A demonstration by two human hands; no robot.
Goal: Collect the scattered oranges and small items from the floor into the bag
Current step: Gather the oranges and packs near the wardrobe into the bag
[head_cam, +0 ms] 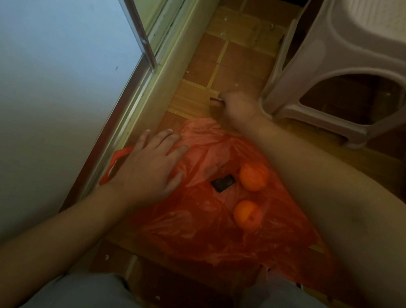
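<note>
left hand [151, 164] flat on bag [211, 229], right hand [238, 106] hiding small item

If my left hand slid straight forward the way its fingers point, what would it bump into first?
Probably only more of the orange bag under the left hand, then bare floor tiles. The small thing at the right hand lies off to the side, though depth is unclear.
</note>
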